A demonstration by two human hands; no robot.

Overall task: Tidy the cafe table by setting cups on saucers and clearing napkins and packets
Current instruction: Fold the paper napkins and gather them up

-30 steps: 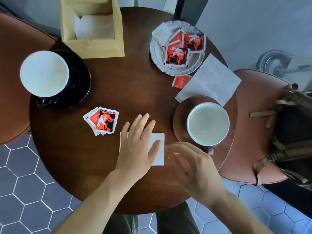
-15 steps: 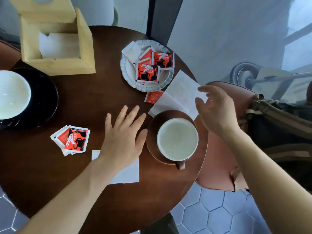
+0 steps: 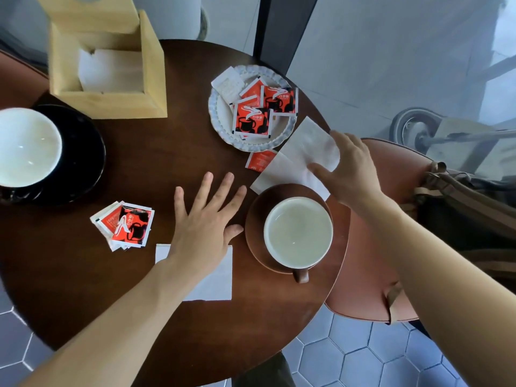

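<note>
Nearest, left of the brown saucer and white cup [image 3: 298, 232], the left hand [image 3: 203, 222] lies flat, fingers spread, seemingly pinning a folded white paper napkin [image 3: 215, 277], while beyond the cup the right hand [image 3: 349, 169] presses spread fingers on an unfolded white napkin [image 3: 304, 152], likely to gather it

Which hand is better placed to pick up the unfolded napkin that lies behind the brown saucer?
The right hand, probably. Its fingers already lie on the unfolded napkin at the table's far right edge. The left hand is spread flat near the folded napkin, on the other side of the brown saucer.
</note>
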